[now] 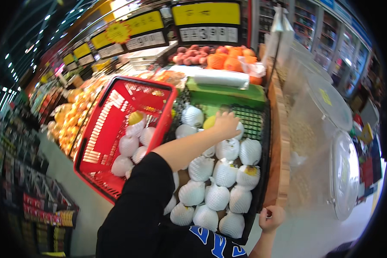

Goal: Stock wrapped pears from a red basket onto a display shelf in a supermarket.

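My left hand (226, 125) reaches palm down over a crate (265, 138) of round fruit in white foam nets (217, 196). A yellow-green fruit (209, 122) lies right beside its fingers, and a foam net (240, 130) shows by the thumb. The back of the hand hides whether the fingers grip anything. Near the crate's front right corner, my right hand (272, 218) is curled, with nothing visible in it. To the left, a red plastic shopping basket (100, 129) rests tilted, holding several net-wrapped fruits (129, 145), one with its yellow top (135, 118) showing.
A roll of clear plastic bags (222, 79) lies on a green ledge (225, 93) behind the crate. Peaches (193, 54) and orange-netted fruit (233, 63) sit beyond it. A wooden board (279, 154) runs along the right, beside clear lidded bins (309, 135). Price signs (207, 22) hang above.
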### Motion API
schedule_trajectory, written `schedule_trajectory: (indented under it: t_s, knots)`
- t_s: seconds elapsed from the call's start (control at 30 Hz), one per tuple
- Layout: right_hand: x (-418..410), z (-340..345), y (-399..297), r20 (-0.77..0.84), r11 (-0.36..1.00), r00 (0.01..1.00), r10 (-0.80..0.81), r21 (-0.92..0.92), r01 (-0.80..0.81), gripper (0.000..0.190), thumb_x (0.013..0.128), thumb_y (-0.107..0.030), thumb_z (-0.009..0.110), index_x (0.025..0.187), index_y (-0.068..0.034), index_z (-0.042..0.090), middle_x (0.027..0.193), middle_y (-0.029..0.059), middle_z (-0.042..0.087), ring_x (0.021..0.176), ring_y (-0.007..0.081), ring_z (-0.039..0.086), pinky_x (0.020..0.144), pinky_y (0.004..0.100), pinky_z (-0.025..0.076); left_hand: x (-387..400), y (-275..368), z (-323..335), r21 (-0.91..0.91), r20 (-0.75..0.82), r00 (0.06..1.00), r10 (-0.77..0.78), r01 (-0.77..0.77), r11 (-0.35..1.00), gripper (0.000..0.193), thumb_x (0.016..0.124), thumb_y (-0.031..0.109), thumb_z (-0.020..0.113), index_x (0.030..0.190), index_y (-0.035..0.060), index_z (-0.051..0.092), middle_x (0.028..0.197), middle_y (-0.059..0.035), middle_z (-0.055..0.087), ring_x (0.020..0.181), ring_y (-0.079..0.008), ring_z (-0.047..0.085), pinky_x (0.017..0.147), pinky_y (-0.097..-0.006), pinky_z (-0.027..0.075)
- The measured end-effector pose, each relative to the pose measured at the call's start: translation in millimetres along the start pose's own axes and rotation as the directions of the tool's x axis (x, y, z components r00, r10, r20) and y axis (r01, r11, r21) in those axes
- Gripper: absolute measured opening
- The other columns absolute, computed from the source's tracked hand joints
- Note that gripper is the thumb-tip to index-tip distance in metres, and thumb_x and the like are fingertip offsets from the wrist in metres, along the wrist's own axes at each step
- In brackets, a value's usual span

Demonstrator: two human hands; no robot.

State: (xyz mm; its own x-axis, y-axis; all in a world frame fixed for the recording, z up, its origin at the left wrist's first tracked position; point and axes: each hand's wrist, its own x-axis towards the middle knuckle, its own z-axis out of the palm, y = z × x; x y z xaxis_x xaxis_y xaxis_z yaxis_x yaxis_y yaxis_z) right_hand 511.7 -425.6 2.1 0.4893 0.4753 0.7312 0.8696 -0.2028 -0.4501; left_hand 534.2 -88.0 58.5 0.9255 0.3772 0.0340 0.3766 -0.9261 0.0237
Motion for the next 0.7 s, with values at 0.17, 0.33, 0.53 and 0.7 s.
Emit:
schedule_trajectory:
  t_s: [0.17, 0.33, 0.53, 0.7]
  knots:
    - [-0.7, -1.2, 0.6, -0.025, 0.999, 0.999, 0.042, -0.018, -0.042, 0.009, 0.059, -0.009, 0.058, 0.057, -0.008, 0.049, 0.047, 0.0023, 0.042, 0.038, 0.0173, 0.039, 0.04, 0.0291, 0.029, -76.5, -76.3, -92.8, -0.023, -0.753, 0.614, 0.236, -0.382, 0.924, 0.02, 0.068, 0.017, 0.063, 0.085, 0.005, 0.059, 0.083, -0.0099, 0.059, 0.078, -0.0278, 0.057, 0.07, -0.0345, 0.045]
    - [-0.3, -0.5, 0.1, -0.021, 0.999, 0.999, 0.036, -0.014, -0.036, 0.007, 0.06, -0.008, 0.057, 0.059, -0.007, 0.049, 0.047, 0.0016, 0.041, 0.038, 0.0161, 0.038, 0.04, 0.0282, 0.028, -151.5, -202.4, -97.2, -0.188, -0.748, 0.625, -0.223, 0.123, 0.974, 0.03, 0.068, 0.019, 0.062, 0.093, 0.0031, 0.055, 0.088, -0.0134, 0.057, 0.087, -0.0287, 0.055, 0.072, -0.04, 0.046]
    - [2.4, -0.9, -1.3, 0.015, 1.0, 1.0, 0.011, -0.022, -0.01, 0.008, 0.068, -0.007, 0.055, 0.062, -0.005, 0.049, 0.05, 0.0038, 0.041, 0.039, 0.0159, 0.038, 0.04, 0.0276, 0.027, -176.9, -274.6, -13.3, -0.145, -0.3, 0.697, -0.651, 0.641, 0.754, 0.062, 0.065, 0.037, 0.065, 0.115, 0.0076, 0.045, 0.111, -0.016, 0.048, 0.105, -0.032, 0.047, 0.081, -0.0443, 0.043]
    - [2.2, 1.8, -2.1, -0.028, 0.994, 0.996, 0.091, -0.056, -0.092, 0.011, 0.066, -0.01, 0.056, 0.06, -0.007, 0.048, 0.046, 0.0023, 0.038, 0.037, 0.0166, 0.037, 0.039, 0.0283, 0.026, -153.3, -287.3, 18.1, -0.136, -0.045, 0.58, -0.814, 0.803, 0.58, 0.089, 0.058, 0.043, 0.071, 0.132, 0.0164, 0.03, 0.129, -0.0181, 0.034, 0.12, -0.0363, 0.033, 0.093, -0.0493, 0.034]
